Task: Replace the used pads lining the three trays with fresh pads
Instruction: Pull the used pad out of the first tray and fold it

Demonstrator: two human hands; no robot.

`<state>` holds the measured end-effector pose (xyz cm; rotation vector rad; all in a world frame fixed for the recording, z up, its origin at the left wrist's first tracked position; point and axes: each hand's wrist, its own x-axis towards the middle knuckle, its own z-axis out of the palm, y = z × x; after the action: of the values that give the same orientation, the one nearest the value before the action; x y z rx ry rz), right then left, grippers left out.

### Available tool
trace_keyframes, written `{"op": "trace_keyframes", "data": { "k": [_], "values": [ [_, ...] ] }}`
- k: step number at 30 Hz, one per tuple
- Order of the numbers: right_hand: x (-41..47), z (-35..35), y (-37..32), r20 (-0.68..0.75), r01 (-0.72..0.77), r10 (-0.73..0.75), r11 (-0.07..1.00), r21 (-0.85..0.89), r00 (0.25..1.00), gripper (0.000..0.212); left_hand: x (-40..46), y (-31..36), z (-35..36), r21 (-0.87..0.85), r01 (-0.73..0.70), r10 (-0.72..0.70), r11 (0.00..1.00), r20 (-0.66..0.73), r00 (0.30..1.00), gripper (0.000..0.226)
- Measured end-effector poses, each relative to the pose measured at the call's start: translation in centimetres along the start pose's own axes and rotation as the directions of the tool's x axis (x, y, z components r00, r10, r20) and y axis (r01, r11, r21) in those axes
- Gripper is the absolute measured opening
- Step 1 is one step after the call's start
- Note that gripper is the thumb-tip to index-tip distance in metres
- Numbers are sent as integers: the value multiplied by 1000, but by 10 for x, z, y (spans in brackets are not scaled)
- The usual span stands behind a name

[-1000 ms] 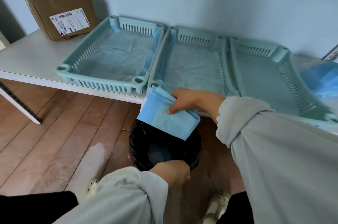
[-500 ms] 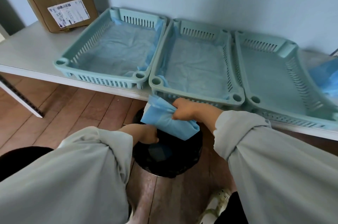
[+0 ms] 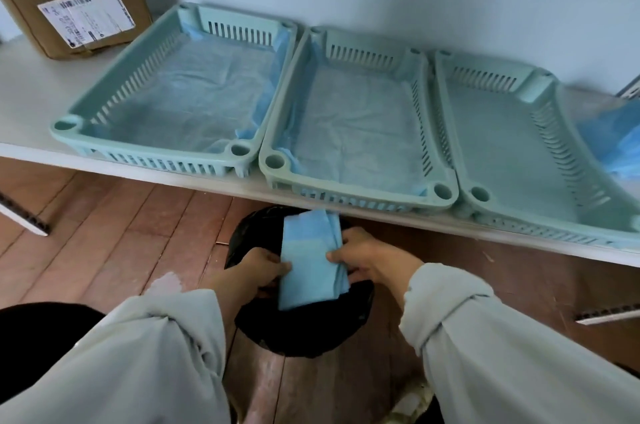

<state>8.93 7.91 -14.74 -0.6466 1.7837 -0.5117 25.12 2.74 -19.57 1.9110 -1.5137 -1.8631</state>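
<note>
A folded blue pad (image 3: 310,261) hangs over the black-lined bin (image 3: 304,330) on the floor. My left hand (image 3: 259,267) pinches its left edge and my right hand (image 3: 363,257) grips its right edge. Three teal trays stand side by side on the white shelf. The left tray (image 3: 86,118) and the middle tray (image 3: 277,164) each hold a pale pad. The right tray (image 3: 481,195) shows a bare bottom.
A brown cardboard box (image 3: 72,1) stands at the shelf's back left. Blue pad material (image 3: 613,139) lies at the shelf's right end. The shelf edge (image 3: 138,170) runs just above the bin. Wooden floor (image 3: 104,233) lies to the left.
My left hand has come off the bin rim and taken the pad's left edge. The pad has turned upright and sits lower over the bin.
</note>
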Motion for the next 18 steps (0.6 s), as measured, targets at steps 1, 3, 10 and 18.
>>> {"op": "trace_keyframes", "data": {
  "k": [1, 3, 10, 18],
  "values": [
    [8, 4, 2, -13, -12, 12, 999, -34, 1000, 32, 6, 1, -2, 93, -3, 8, 996, -58, 998, 20],
    [22, 16, 6, -38, -41, 39, 997, -61, 999, 33, 15, 4, -9, 191, -4, 26, 982, -112, 993, 19],
    [46, 30, 21, -72, -135, 122, 962, -237, 990, 32, 27, 19, -12, 386, -45, 65, 922, -39, 997, 32],
    [5, -14, -5, 35, -60, 68, 978, -198, 997, 40, -2, 50, -2, 612, -105, 77, 784, 72, 994, 35]
  ]
}}
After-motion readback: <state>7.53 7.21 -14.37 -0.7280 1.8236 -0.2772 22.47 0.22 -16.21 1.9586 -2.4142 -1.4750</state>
